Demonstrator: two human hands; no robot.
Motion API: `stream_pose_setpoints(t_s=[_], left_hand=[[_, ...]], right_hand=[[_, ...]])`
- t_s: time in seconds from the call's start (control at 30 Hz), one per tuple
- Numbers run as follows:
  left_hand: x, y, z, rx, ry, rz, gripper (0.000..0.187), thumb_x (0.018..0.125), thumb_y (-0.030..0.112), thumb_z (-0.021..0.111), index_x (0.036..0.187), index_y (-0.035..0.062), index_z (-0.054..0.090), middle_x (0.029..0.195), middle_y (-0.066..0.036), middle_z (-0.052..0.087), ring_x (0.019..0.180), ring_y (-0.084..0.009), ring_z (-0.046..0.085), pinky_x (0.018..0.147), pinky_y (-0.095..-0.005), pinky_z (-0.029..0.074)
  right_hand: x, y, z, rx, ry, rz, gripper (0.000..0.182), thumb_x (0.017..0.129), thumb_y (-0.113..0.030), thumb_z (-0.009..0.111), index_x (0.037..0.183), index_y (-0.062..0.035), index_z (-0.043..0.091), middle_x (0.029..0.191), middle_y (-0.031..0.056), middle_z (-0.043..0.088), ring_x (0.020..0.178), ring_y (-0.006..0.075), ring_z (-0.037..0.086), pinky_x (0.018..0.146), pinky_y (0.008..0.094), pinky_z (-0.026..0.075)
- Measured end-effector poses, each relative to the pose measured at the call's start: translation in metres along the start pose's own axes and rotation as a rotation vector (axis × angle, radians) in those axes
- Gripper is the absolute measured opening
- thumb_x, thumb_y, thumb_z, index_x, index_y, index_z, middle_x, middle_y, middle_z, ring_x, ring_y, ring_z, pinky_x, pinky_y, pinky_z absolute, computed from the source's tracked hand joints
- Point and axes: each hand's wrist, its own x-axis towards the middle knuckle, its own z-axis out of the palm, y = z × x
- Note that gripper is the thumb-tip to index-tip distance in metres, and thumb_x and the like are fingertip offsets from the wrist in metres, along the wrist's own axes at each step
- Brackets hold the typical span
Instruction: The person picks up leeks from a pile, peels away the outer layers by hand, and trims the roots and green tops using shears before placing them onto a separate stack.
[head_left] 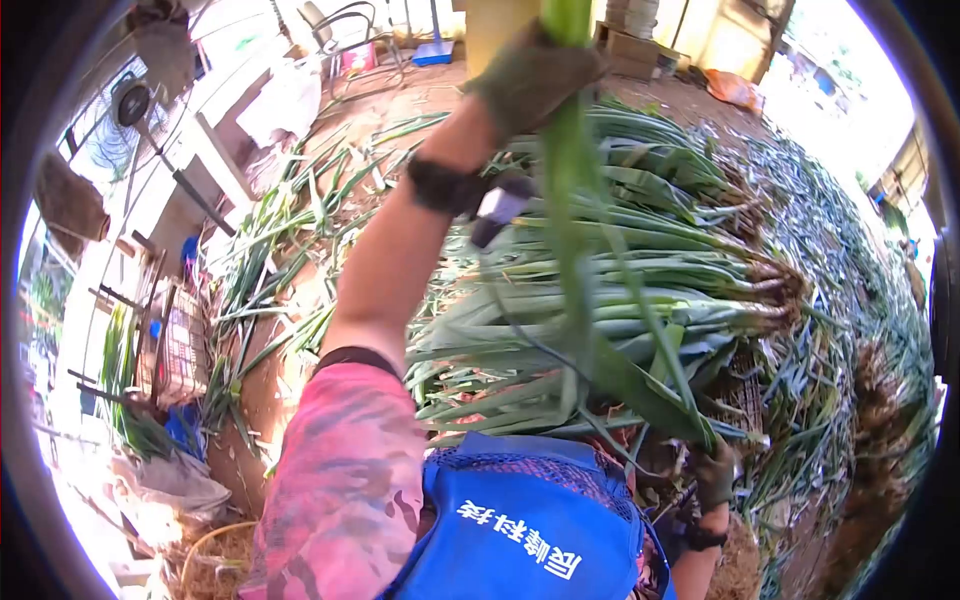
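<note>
My left hand (540, 82), in a dark glove, is raised at the top of the view with its fingers wrapped round a green leek (570, 200). The long leaves hang down, slightly blurred, in front of the pile. My right hand (712, 472), also gloved, is low on the right, closed on the lower end of a broad leaf that runs to it; its fingers are partly hidden. Between and behind my hands lies a thick pile of leeks (680, 270), leaves to the left and brownish root ends to the right.
More leeks (830, 240) cover the ground along the right. Loose leaves (270, 250) litter the floor at left, near a crate (183, 345) and a fan (131, 102). A metal-framed chair (350, 45), a blue platform scale (433, 52) and an orange bag (735, 90) stand or lie at the back.
</note>
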Motion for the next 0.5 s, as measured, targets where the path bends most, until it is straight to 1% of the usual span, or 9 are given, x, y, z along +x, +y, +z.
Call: stream_pose_setpoints(t_s=[0.03,0.07,0.13,0.17,0.2,0.33,0.4,0.47,0.5], left_hand=[[-0.021,-0.009,-0.023,0.063,0.090,-0.107,0.014,0.080,0.016,0.069,0.079,0.0017,0.065,0.070,-0.005,0.065,0.063,-0.0141,0.062,0.058,-0.0314,0.051],[-0.044,-0.016,-0.043,0.130,-0.013,-0.172,0.015,0.079,0.014,0.069,0.082,0.0010,0.064,0.067,-0.005,0.063,0.059,-0.0152,0.060,0.056,-0.0321,0.051],[-0.101,-0.010,-0.058,0.308,-0.031,-0.510,0.027,0.076,0.015,0.070,0.098,0.0023,0.060,0.079,-0.010,0.068,0.067,-0.0194,0.064,0.063,-0.0360,0.052],[-0.117,-0.010,-0.072,0.732,-0.242,-0.628,0.045,0.077,0.022,0.074,0.113,0.0017,0.054,0.086,-0.014,0.066,0.076,-0.0242,0.065,0.071,-0.0374,0.052],[-0.143,-0.037,-0.089,0.799,-0.346,-0.688,0.048,0.077,0.024,0.072,0.117,0.0058,0.055,0.095,-0.017,0.067,0.086,-0.0291,0.066,0.080,-0.0411,0.051],[-0.188,-0.063,-0.151,1.135,-0.661,-1.058,0.042,0.082,0.025,0.057,0.122,0.0127,0.056,0.114,-0.015,0.066,0.106,-0.0321,0.064,0.095,-0.0414,0.048],[-0.215,-0.134,-0.261,1.256,-0.321,-0.918,0.041,0.084,0.031,0.061,0.120,0.0116,0.058,0.116,-0.017,0.066,0.106,-0.0358,0.063,0.094,-0.0429,0.048],[-0.188,-0.108,-0.340,1.438,-0.009,-0.926,0.046,0.087,0.035,0.061,0.127,0.0141,0.059,0.116,-0.018,0.066,0.106,-0.0323,0.064,0.092,-0.0394,0.051],[-0.171,-0.102,-0.364,1.580,0.097,-1.105,0.063,0.081,0.033,0.067,0.137,0.0140,0.047,0.115,-0.017,0.066,0.108,-0.0308,0.064,0.093,-0.0379,0.051]], right_hand=[[0.003,0.033,-0.010,-0.096,0.043,-0.046,0.028,0.078,-0.015,0.069,0.102,-0.0033,0.065,0.088,0.0108,0.069,0.078,0.0226,0.066,0.071,0.0335,0.050],[0.006,0.063,-0.015,-0.189,0.086,-0.093,0.028,0.078,-0.016,0.070,0.102,-0.0033,0.065,0.090,0.0109,0.070,0.080,0.0229,0.067,0.071,0.0333,0.050],[-0.002,0.064,-0.020,-0.339,0.076,0.037,0.030,0.076,-0.016,0.073,0.102,-0.0046,0.066,0.089,0.0142,0.069,0.082,0.0291,0.067,0.073,0.0354,0.050],[-0.005,0.057,-0.019,-0.411,0.061,0.088,0.030,0.076,-0.016,0.073,0.102,-0.0044,0.066,0.089,0.0143,0.069,0.083,0.0291,0.068,0.074,0.0358,0.050],[-0.008,0.055,-0.017,-0.483,0.043,0.141,0.031,0.075,-0.016,0.074,0.102,-0.0042,0.066,0.089,0.0145,0.070,0.083,0.0291,0.068,0.074,0.0361,0.050],[-0.017,0.081,-0.028,-0.268,0.059,0.220,0.030,0.078,-0.019,0.072,0.103,-0.0041,0.067,0.086,0.0043,0.069,0.077,0.0145,0.062,0.072,0.0312,0.049],[-0.021,0.089,-0.034,-0.244,0.063,0.216,0.027,0.080,-0.016,0.070,0.103,-0.0037,0.066,0.085,0.0014,0.067,0.077,0.0121,0.060,0.071,0.0298,0.049],[-0.024,0.086,-0.039,-0.238,0.049,0.247,0.027,0.079,-0.015,0.069,0.103,-0.0031,0.065,0.086,0.0013,0.067,0.077,0.0125,0.060,0.071,0.0297,0.049],[-0.026,0.087,-0.046,-0.103,0.075,0.238,0.026,0.080,-0.015,0.071,0.103,-0.0033,0.066,0.085,0.0015,0.067,0.078,0.0127,0.060,0.072,0.0297,0.049]])
